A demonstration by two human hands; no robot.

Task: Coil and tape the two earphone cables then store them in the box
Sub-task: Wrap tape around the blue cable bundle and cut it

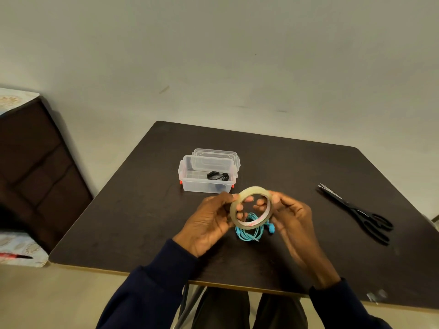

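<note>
A roll of clear tape [240,197] is held upright above the table between both hands. My left hand [209,222] grips its left side, and my right hand [288,214] holds its right side with fingers curled round the rim. Beneath the roll, a coiled blue earphone cable [251,231] lies on the dark table [142,210], its earbuds at the right. Behind it stands the open clear plastic box [190,179]. A coiled black earphone cable [217,176] lies inside the box.
The box's clear lid [213,154] leans behind the box. Black scissors [356,211] lie on the table at the right. A dark cabinet [35,167] stands to the left of the table, and a wall rises behind.
</note>
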